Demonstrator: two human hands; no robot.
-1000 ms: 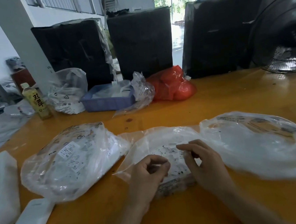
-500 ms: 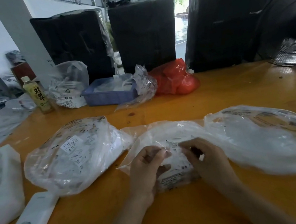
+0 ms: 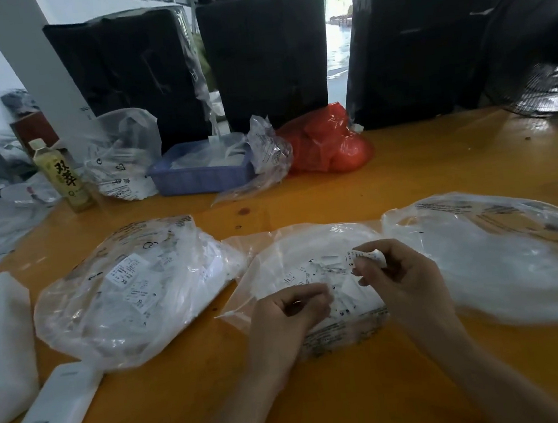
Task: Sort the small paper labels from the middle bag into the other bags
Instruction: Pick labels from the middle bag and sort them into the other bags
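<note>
My right hand (image 3: 399, 276) is pinching a small paper label (image 3: 366, 256) just above the middle bag (image 3: 310, 259) on the bench (image 3: 358, 392). My left hand (image 3: 287, 317) is curling at that bag's near edge, possibly pinching the plastic; I cannot tell.

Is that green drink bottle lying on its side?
No, the bottle stands upright on the table, left of the blue basket.

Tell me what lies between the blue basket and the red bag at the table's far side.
A crumpled clear plastic bag lies between the blue basket and the red bag, seen in the head view.
</note>
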